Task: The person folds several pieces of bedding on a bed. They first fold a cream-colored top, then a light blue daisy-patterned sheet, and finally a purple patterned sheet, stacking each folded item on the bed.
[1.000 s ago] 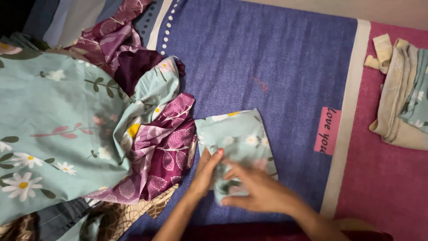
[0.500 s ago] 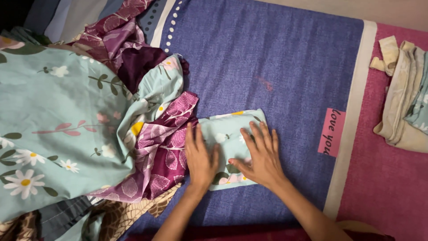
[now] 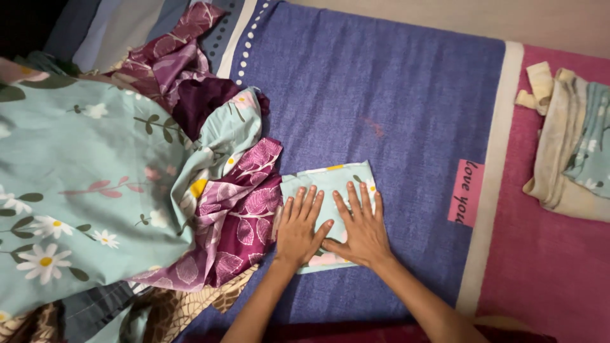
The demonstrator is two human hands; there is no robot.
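Two hands point(image 3: 330, 225), one folded cloth point(image 3: 330, 178) (floral), one cloth heap point(image 3: 114, 190).

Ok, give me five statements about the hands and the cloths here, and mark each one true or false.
1. Both hands lie flat on the folded cloth. True: the left hand and right hand press on it, fingers spread.
2. The folded cloth is plain white. False: it is pale teal with a flower print.
3. A heap of unfolded cloths lies left of the hands. True.
4. The right hand holds the stack of cloths at the far right. False: that stack lies apart on the pink strip, untouched.
5. The folded cloth rests on a blue sheet. True.
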